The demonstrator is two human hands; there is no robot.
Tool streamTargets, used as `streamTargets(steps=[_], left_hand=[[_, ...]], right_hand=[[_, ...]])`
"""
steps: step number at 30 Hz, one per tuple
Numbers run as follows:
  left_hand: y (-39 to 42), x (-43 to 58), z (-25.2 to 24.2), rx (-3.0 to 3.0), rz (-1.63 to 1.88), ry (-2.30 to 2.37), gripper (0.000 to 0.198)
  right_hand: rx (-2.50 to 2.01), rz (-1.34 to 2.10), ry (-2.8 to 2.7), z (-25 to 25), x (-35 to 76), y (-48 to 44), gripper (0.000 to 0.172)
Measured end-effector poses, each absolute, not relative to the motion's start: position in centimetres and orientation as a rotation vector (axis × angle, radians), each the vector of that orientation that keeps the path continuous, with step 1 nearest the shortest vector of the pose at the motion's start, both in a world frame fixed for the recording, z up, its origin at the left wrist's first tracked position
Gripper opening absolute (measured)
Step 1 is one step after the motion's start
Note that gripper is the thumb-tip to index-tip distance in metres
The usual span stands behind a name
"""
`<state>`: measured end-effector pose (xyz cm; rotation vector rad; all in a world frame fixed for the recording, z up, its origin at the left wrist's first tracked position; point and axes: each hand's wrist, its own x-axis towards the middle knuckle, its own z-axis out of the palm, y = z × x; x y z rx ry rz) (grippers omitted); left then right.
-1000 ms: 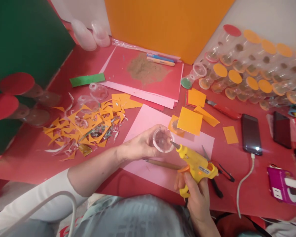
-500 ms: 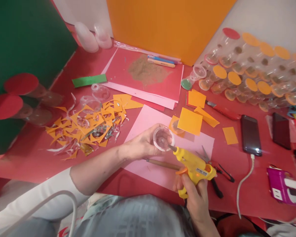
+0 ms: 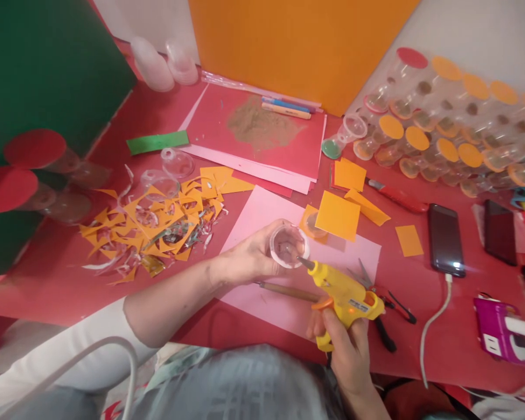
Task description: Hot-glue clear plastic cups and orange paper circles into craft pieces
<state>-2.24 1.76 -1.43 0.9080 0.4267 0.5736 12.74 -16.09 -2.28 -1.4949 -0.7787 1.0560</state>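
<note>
My left hand [image 3: 258, 254] is wrapped round a clear plastic cup [image 3: 283, 248], its round opening turned up toward me. In my right hand [image 3: 343, 338] is a yellow hot glue gun [image 3: 339, 291] with an orange trigger, fingers closed about the handle. The gun's dark nozzle points left and sits at the cup's rim; whether it touches I cannot tell. Under both lies a pink sheet [image 3: 254, 309] with a wooden-handled tool [image 3: 289, 290] on it. Behind the cup, an orange paper square [image 3: 339, 214] stands over another clear cup piece [image 3: 312, 223]. Pliers [image 3: 391, 300] are partly hidden behind the gun.
Orange paper scraps [image 3: 157, 227] are heaped at left. Sand [image 3: 265, 123] lies on red sheets at the back. Rows of clear bottle pieces with orange discs [image 3: 446, 149] stand at back right. A phone [image 3: 446, 239] with its cable and a red-handled cutter [image 3: 398, 195] lie at right.
The cup and the glue gun's nozzle have shifted very slightly to the left. Both hands keep the same hold.
</note>
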Motion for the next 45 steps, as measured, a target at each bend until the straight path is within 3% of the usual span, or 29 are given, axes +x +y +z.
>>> streamTargets(steps=[7, 12, 25, 30, 35, 45], left_hand=[[1.92, -2.50, -1.04, 0.945, 0.522, 0.416, 0.032], [1.88, -2.63, -1.16, 0.927, 0.438, 0.352, 0.043], [2.10, -2.71, -0.86, 0.993, 0.509, 0.384, 0.035], [2.10, -2.75, -0.81, 0.943, 0.467, 0.328, 0.046], [2.12, -2.77, -0.53, 0.987, 0.484, 0.371, 0.037], [2.42, -3.14, -0.55, 1.022, 0.434, 0.358, 0.042]], right_hand=[[-1.469, 1.085, -0.727, -2.20, 12.70, -16.16, 0.039], [-1.496, 1.072, -0.729, -2.32, 12.89, -16.08, 0.044], [-1.482, 1.099, -0.744, -2.10, 12.77, -16.21, 0.041], [-1.504, 1.081, -0.740, -2.10, 12.89, -16.03, 0.045], [-1.482, 1.105, -0.724, -2.21, 12.85, -16.21, 0.040], [-1.498, 1.097, -0.747, -2.20, 12.95, -16.12, 0.043]])
